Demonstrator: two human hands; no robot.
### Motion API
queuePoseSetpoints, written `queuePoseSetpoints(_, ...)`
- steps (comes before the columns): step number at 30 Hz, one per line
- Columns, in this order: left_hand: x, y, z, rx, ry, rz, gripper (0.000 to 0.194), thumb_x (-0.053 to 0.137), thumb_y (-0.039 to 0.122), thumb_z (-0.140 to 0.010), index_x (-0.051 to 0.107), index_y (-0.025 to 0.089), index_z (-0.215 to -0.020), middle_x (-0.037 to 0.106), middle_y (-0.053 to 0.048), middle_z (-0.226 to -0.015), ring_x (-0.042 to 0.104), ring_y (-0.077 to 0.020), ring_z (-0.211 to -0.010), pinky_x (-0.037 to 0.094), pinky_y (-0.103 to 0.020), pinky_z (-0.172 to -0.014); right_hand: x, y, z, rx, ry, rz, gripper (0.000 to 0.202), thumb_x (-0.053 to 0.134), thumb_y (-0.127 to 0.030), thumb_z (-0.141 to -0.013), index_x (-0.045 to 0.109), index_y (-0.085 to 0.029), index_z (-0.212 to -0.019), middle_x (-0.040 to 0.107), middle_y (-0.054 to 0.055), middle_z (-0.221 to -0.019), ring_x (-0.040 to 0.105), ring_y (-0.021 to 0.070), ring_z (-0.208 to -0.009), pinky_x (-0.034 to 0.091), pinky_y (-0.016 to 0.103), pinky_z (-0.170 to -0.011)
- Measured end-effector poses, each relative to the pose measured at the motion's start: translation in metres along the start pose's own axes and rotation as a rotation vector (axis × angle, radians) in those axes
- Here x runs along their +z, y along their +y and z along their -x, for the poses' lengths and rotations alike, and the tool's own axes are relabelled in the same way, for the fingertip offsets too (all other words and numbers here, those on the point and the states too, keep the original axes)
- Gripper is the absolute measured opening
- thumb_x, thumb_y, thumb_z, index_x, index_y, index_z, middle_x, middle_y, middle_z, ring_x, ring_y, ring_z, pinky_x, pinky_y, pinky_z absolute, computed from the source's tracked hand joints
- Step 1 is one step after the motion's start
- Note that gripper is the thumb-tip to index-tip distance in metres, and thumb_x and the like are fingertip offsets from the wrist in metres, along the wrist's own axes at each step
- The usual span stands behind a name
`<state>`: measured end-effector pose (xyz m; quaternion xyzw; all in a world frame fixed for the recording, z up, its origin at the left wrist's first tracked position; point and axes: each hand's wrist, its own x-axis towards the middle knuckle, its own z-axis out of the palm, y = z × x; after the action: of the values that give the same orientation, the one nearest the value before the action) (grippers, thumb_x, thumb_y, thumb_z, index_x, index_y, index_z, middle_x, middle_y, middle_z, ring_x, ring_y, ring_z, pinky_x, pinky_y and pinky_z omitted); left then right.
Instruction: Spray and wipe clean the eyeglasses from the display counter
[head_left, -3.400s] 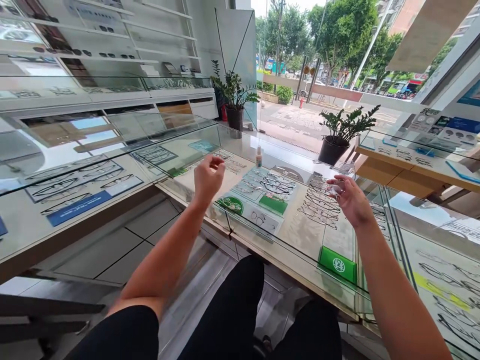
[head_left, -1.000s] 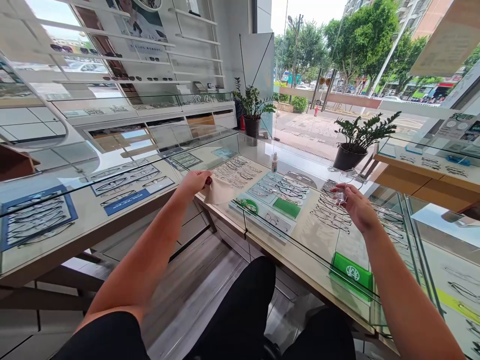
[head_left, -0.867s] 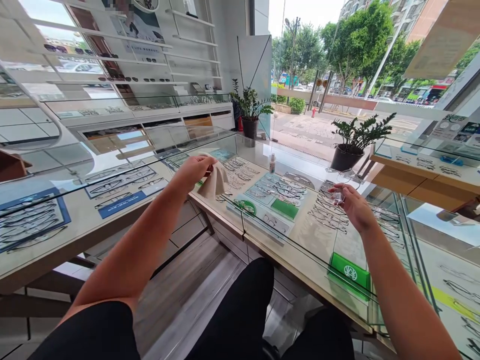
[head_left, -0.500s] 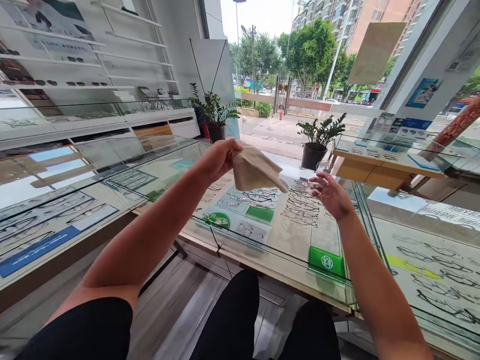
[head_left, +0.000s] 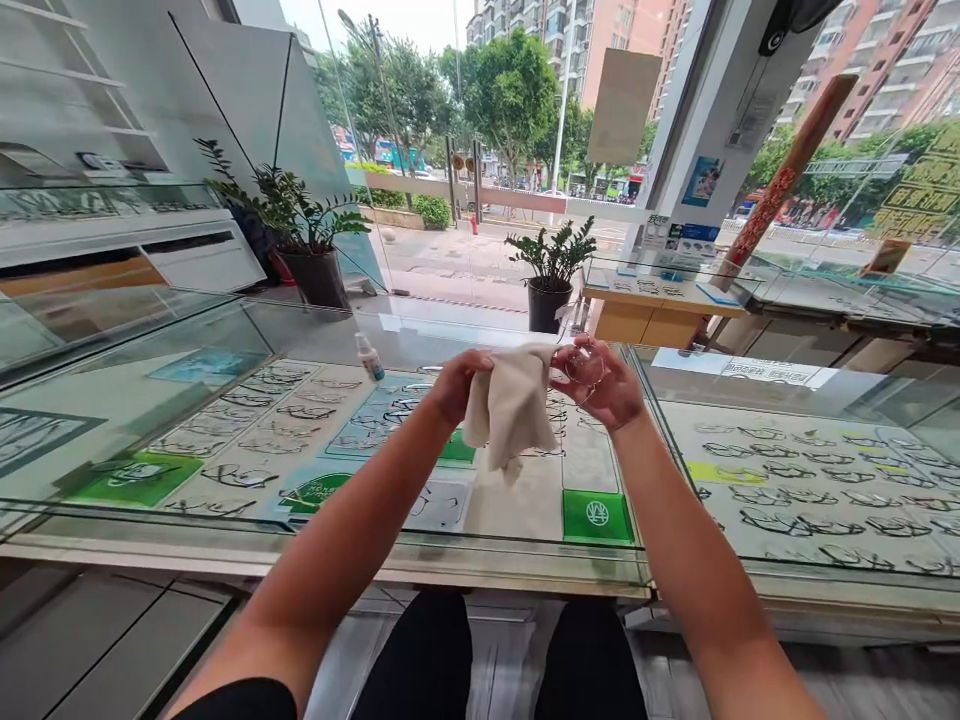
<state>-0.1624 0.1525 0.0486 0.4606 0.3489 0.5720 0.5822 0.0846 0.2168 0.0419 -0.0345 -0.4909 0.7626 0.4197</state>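
My left hand (head_left: pixel 457 388) pinches a beige cleaning cloth (head_left: pixel 517 405), which hangs down in folds over the glass counter. The cloth's upper right corner reaches the fingers of my right hand (head_left: pixel 616 392). Those fingers are closed on a pair of thin-framed eyeglasses (head_left: pixel 587 367). One clear round lens shows in front of the palm, while the cloth and fingers hide part of the frame. Left of the cloth, a small spray bottle (head_left: pixel 368 357) stands upright on the counter top.
Below my hands, a glass display counter (head_left: pixel 510 505) holds rows of eyeglasses and a green card (head_left: pixel 598 515). Another glass case (head_left: pixel 817 480) with eyeglasses adjoins on the right. Potted plants (head_left: pixel 549 300) stand beyond the counter, by the window.
The view has swung to the right. My hands have come closer together, and the cloth now meets the eyeglasses. The spray bottle has come into sight.
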Motion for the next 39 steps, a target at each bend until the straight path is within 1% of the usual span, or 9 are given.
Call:
queuePoseSetpoints(4,-0.003,-0.007,0.005,-0.095,-0.028,0.082,0.036,0.074,0.039,-0.06,0.076,0.014,-0.086,0.074,-0.009,-0.068,0.072,-0.0262,-0.065,0.055,-0.035,-0.062,0.004,0.0,0.002,-0.002,0.006,0.016,0.033,0.078,-0.06,-0.09,0.069,-0.033,-0.106,0.081,-0.001,-0.104,0.076,0.0235,-0.114,0.063,0.049,-0.103)
queuePoseSetpoints(8,-0.002,-0.004,0.01,-0.144,-0.015,0.097,0.045,0.074,0.042,-0.064,0.079,0.012,-0.097,0.08,-0.012,-0.081,0.078,-0.0322,-0.078,0.06,-0.039,-0.07,0.005,-0.002,0.004,-0.027,-0.022,-0.014,0.033,0.081,-0.061,-0.088,0.07,-0.033,-0.103,0.079,-0.001,-0.103,0.077,0.023,-0.11,0.064,0.044,-0.095)
queuePoseSetpoints(12,0.0,-0.003,0.007,-0.226,-0.021,0.082,0.046,0.075,0.046,-0.065,0.078,0.012,-0.096,0.08,-0.013,-0.081,0.078,-0.0323,-0.077,0.063,-0.042,-0.073,0.008,-0.006,0.006,-0.034,-0.03,0.02,0.034,0.081,-0.062,-0.088,0.07,-0.033,-0.102,0.078,-0.001,-0.101,0.077,0.0216,-0.106,0.064,0.042,-0.096)
queuePoseSetpoints(17,0.002,-0.005,0.004,-0.212,-0.054,0.049,0.048,0.075,0.048,-0.066,0.077,0.012,-0.098,0.079,-0.013,-0.079,0.077,-0.0328,-0.076,0.063,-0.043,-0.073,0.011,-0.007,0.006,-0.031,0.009,0.1,0.035,0.081,-0.061,-0.086,0.071,-0.031,-0.101,0.077,0.001,-0.1,0.077,0.0237,-0.104,0.062,0.046,-0.107)
queuePoseSetpoints(23,0.004,-0.002,0.006,-0.228,-0.028,-0.052,0.035,0.079,0.044,-0.065,0.074,0.015,-0.084,0.076,-0.009,-0.079,0.07,-0.0254,-0.07,0.057,-0.036,-0.064,0.01,-0.009,0.006,-0.099,0.046,0.082,0.029,0.079,-0.059,-0.09,0.073,-0.032,-0.101,0.078,0.001,-0.098,0.078,0.0235,-0.103,0.06,0.046,-0.115)
queuePoseSetpoints(27,0.005,-0.002,0.006,-0.156,-0.152,-0.138,0.025,0.079,0.036,-0.067,0.069,0.017,-0.08,0.071,-0.006,-0.077,0.065,-0.0209,-0.067,0.05,-0.031,-0.059,0.011,-0.009,0.006,-0.112,0.049,0.091,0.027,0.076,-0.059,-0.092,0.072,-0.033,-0.101,0.078,0.0,-0.097,0.078,0.0228,-0.105,0.058,0.045,-0.118)
queuePoseSetpoints(29,0.006,-0.004,0.006,-0.096,-0.189,-0.132,0.027,0.083,0.035,-0.07,0.067,0.019,-0.085,0.068,-0.003,-0.077,0.062,-0.0177,-0.067,0.047,-0.028,-0.058,0.012,-0.009,0.007,-0.091,0.033,0.101,0.029,0.076,-0.06,-0.092,0.071,-0.033,-0.102,0.077,0.0,-0.098,0.077,0.0229,-0.105,0.059,0.045,-0.116)
queuePoseSetpoints(33,0.012,-0.006,0.008,-0.027,-0.252,-0.131,0.041,0.092,0.046,-0.079,0.069,0.021,-0.103,0.07,-0.003,-0.088,0.066,-0.0178,-0.077,0.049,-0.026,-0.066,0.014,-0.007,0.008,-0.03,-0.029,0.122,0.036,0.08,-0.064,-0.087,0.069,-0.031,-0.101,0.076,0.001,-0.097,0.076,0.0235,-0.1,0.064,0.044,-0.105)
queuePoseSetpoints(39,0.021,-0.004,0.01,0.13,-0.288,-0.262,0.047,0.095,0.056,-0.079,0.071,0.016,-0.089,0.065,-0.003,-0.082,0.056,-0.0137,-0.071,0.042,-0.025,-0.062,0.015,-0.003,0.009,0.022,-0.095,0.151,0.043,0.081,-0.068,-0.085,0.067,-0.03,-0.099,0.075,0.003,-0.095,0.076,0.0241,-0.098,0.064,0.042,-0.098)
